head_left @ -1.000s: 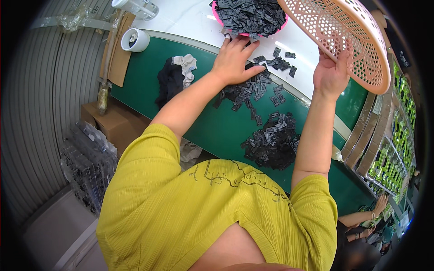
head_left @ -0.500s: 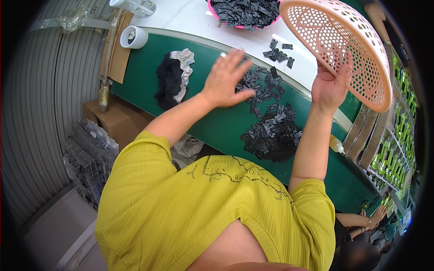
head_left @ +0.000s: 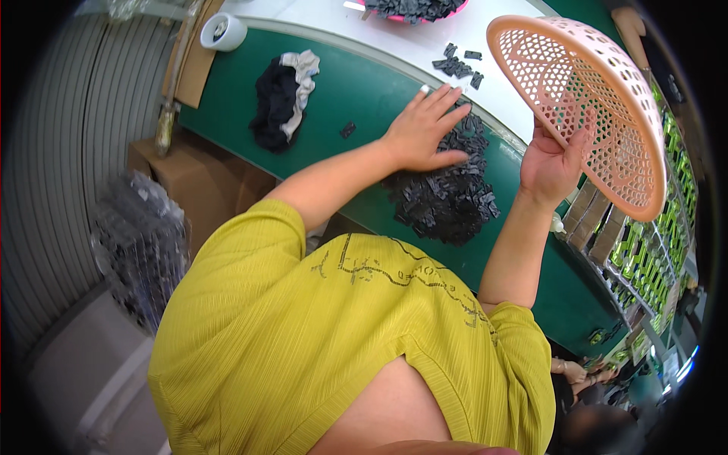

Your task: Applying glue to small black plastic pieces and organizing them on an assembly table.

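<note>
1. At 5 o'clock from the left hand [head_left: 428, 129], a heap of black pieces [head_left: 444, 201] is lying on the green tabletop [head_left: 356, 87], spreading up past the thumb toward 2 o'clock, beside the fingers.
2. The left hand is hovering or resting palm down at the heap's upper-left edge; its fingers are stretching out straight toward 1 o'clock, slightly parted, with the thumb pointing to 3 o'clock over the pieces. Whether the palm is pressing on any, I cannot tell.
3. At 3 o'clock from there, the right hand [head_left: 552, 163] is gripping the rim of a peach-coloured mesh basket [head_left: 622, 163], its fingers showing partly through the holes. The basket is tilting, its open side facing the left hand.
4. One loose black piece [head_left: 347, 130] is lying at 9 o'clock from the left hand, well apart from the heap.
5. At 1 o'clock, beyond the fingertips, a small black cluster [head_left: 457, 68] is sitting on the white surface [head_left: 409, 47].
</note>
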Tool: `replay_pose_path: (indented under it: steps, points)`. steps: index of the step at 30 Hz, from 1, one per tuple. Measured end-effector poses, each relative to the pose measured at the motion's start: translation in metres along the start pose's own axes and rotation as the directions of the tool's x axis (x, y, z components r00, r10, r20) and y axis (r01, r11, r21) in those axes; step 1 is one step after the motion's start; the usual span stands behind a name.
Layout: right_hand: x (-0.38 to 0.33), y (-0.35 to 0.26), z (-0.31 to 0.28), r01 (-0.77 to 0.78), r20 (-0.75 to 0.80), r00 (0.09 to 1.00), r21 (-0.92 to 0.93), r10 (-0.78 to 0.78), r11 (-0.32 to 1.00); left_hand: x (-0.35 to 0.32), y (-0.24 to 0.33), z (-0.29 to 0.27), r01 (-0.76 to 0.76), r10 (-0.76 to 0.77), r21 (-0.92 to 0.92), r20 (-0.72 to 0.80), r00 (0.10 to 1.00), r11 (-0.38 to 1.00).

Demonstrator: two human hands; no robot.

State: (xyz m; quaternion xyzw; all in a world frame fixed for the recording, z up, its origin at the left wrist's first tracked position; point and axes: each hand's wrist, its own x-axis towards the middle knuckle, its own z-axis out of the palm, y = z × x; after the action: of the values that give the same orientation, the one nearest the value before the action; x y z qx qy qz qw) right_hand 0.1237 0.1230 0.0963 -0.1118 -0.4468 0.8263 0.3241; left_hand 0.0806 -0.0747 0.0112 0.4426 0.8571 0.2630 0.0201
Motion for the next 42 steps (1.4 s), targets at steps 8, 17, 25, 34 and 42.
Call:
replay_pose_path:
  steps: [8,17,25,34,42]
  points:
    - [-0.005,-0.008,0.001,-0.152,0.199,0.971,0.070,0.135,0.986,-0.031,0.035,0.012,-0.107,0.108,0.011,-0.107,0.988,0.994]
    - [-0.039,-0.003,0.004,-0.261,0.269,0.927,-0.031,0.260,0.965,-0.099,0.035,0.017,0.424,-0.399,0.154,-0.168,0.901,0.893]
    - [-0.045,0.036,0.008,-0.471,0.379,0.754,-0.256,0.536,0.844,-0.095,0.089,0.034,0.431,-0.422,-0.046,-0.318,0.849,0.901]
    - [-0.081,0.079,0.025,-0.480,0.335,0.429,-0.702,0.839,0.526,-0.287,0.181,0.046,0.551,-0.631,-0.309,-0.408,0.660,0.775]
    - [-0.131,0.050,0.041,0.342,0.447,0.864,-0.859,0.233,0.381,-0.472,0.139,0.109,0.940,-0.984,-0.299,0.114,-0.137,-0.165]
